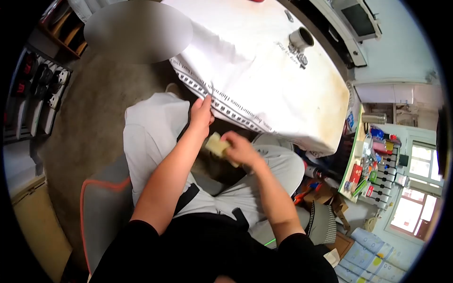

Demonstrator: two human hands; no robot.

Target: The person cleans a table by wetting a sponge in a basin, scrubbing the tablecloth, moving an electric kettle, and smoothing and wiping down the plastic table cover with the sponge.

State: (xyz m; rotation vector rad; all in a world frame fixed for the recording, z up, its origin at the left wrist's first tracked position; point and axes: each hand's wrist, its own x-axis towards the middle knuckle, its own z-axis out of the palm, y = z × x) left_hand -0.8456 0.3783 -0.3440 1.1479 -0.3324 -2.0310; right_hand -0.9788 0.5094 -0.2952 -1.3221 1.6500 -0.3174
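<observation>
My left hand [201, 114] is closed, at the near edge of the white tablecloth [264, 89], with its fingers pinched together. A thin dark thing sticks up past the fingertips; it is too small to name, and the hand hides its lower part. To the right and a little lower, above the gap between my knees, my right hand [239, 148] is closed on a pale yellow cloth [217, 145]. The cloth hangs out on the left side of the fingers, slightly blurred. The two hands are apart.
A metal cup [301, 38] stands at the table's far side, with a small dark object [289, 16] beyond it. Shoes [45, 78] fill a rack at the left. Cluttered shelves [377, 165] and boxes [321, 195] are at the right.
</observation>
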